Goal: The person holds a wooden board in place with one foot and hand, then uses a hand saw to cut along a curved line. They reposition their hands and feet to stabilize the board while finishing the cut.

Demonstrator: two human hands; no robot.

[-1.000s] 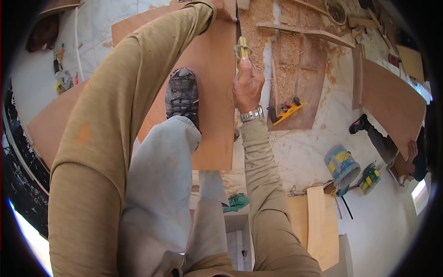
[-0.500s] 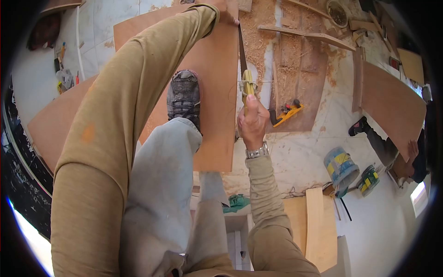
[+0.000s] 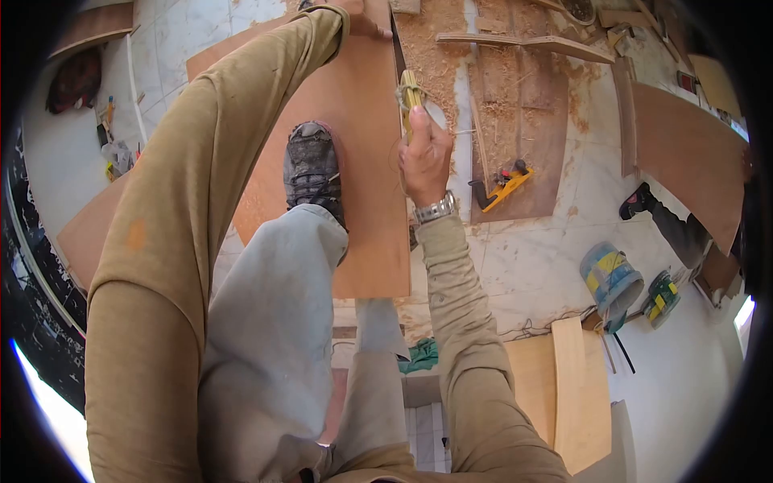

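A reddish-brown wooden board (image 3: 370,225) lies beneath my shoe (image 3: 312,165), which presses on its middle. My right hand (image 3: 427,157) is wrapped round the yellow handle of a handsaw (image 3: 412,92), whose dark blade runs up along the board's right edge. Cord is wound about the handle. At the top of the view my left hand (image 3: 366,16) rests on the far part of the board near that edge; its thumb side shows, and the rest is cut off or behind the sleeve.
A yellow hand plane (image 3: 507,189) sits on a shavings-covered panel (image 3: 539,181) at the right. Beyond are a blue bucket (image 3: 608,278), a green can (image 3: 662,298), a curved board (image 3: 688,153) and another person's leg (image 3: 676,233). Pale planks (image 3: 576,386) lie at the lower right.
My right hand and the saw have moved up and toward the left, with the blade further along the board's edge. The whole view has shifted slightly. My left hand stays on the board.
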